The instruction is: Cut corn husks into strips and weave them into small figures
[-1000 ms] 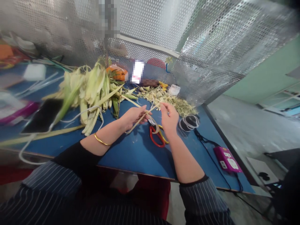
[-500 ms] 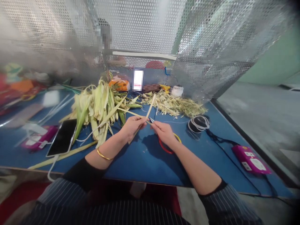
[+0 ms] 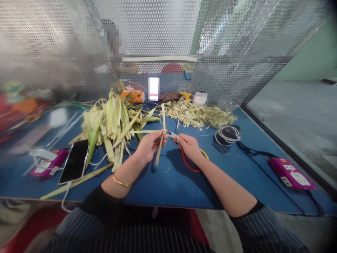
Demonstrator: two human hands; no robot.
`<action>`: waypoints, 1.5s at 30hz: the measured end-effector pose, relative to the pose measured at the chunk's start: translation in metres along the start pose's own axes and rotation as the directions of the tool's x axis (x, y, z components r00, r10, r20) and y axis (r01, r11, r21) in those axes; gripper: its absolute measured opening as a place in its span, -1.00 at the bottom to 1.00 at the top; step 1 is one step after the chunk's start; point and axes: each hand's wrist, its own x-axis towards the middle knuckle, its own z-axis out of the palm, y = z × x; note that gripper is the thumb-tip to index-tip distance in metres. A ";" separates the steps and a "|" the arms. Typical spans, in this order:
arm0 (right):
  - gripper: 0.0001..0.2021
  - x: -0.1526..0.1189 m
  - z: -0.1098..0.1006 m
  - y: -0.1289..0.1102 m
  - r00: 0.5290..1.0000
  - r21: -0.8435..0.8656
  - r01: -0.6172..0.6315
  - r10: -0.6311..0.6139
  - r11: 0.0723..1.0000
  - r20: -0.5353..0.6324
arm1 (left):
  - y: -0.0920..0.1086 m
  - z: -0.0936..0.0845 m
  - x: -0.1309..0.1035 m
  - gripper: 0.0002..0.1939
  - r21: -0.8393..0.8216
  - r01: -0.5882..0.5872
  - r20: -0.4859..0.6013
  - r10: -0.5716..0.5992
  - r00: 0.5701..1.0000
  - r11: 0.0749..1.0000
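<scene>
My left hand (image 3: 150, 146) is closed, pinching corn husk strips (image 3: 163, 117) where they cross. One strip stands up, one runs out to the left and one hangs below the fingers. Close on the right, my right hand (image 3: 188, 146) is closed around scissors (image 3: 189, 167) with a red and yellow handle. The blade tips poke out beside the thumb, near the crossing. A short strip end reaches toward the right fingertips; whether they grip it too is unclear. Left of my hands lies a heap of corn husks (image 3: 112, 123).
Shredded husk scraps (image 3: 195, 112) are piled at the back, near an orange pack (image 3: 133, 95) and a lit phone screen (image 3: 153, 88). A dark phone (image 3: 75, 160) lies left. At right are a white cord coil (image 3: 228, 135) and a purple pack (image 3: 291, 174). Perforated panels (image 3: 158, 31) stand behind.
My left hand has turned, so the strips now form an upright cross, with one hanging down in plain sight. My right hand has drawn slightly away to the right with the scissors.
</scene>
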 end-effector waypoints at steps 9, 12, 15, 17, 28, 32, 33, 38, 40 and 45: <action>-0.67 0.002 -0.007 -0.009 0.999 0.186 -0.035 0.041 0.982 -0.029 | -0.011 0.005 -0.009 -0.80 0.099 0.066 0.071 -0.073 0.995 0.993; -0.69 0.000 -0.003 -0.012 0.992 0.372 -0.129 0.114 0.919 0.061 | -0.017 0.007 -0.010 -0.76 0.176 0.109 0.079 -0.124 0.989 0.978; -0.74 -0.003 0.003 -0.013 0.990 0.417 -0.138 0.127 0.898 0.055 | -0.023 0.010 -0.011 -0.77 0.247 0.133 0.059 -0.151 0.987 0.960; -0.77 -0.004 0.006 -0.013 0.993 0.408 -0.110 0.121 0.906 0.000 | -0.026 0.011 -0.011 -0.81 0.294 0.125 0.055 -0.147 0.988 0.948; -0.70 -0.002 -0.002 -0.014 0.996 0.129 0.029 -0.017 0.991 -0.086 | -0.024 0.010 -0.008 -0.71 0.143 0.047 0.031 -0.052 0.998 0.989; -0.73 -0.007 0.000 -0.017 0.998 -0.070 0.054 -0.055 0.996 -0.020 | -0.023 0.007 -0.006 -0.77 0.114 0.021 0.028 -0.024 0.999 0.993; -0.74 -0.008 0.001 -0.017 0.998 -0.098 0.059 -0.060 0.993 -0.005 | -0.024 0.007 -0.005 -0.78 0.112 0.018 0.019 -0.020 1.000 0.994; -0.77 -0.010 0.000 -0.016 0.966 -0.256 0.154 -0.200 0.954 -0.165 | -0.023 0.008 -0.004 -0.81 0.028 -0.070 -0.058 0.071 0.996 0.997; -0.80 -0.013 -0.001 -0.018 0.921 -0.369 0.237 -0.329 0.899 -0.209 | -0.024 0.009 -0.004 -0.83 -0.006 -0.121 -0.053 0.120 0.991 0.993; -0.78 -0.018 0.008 -0.019 0.960 -0.308 0.266 -0.280 0.914 -0.003 | -0.031 0.013 -0.001 -0.83 -0.087 -0.165 -0.004 0.165 0.986 0.983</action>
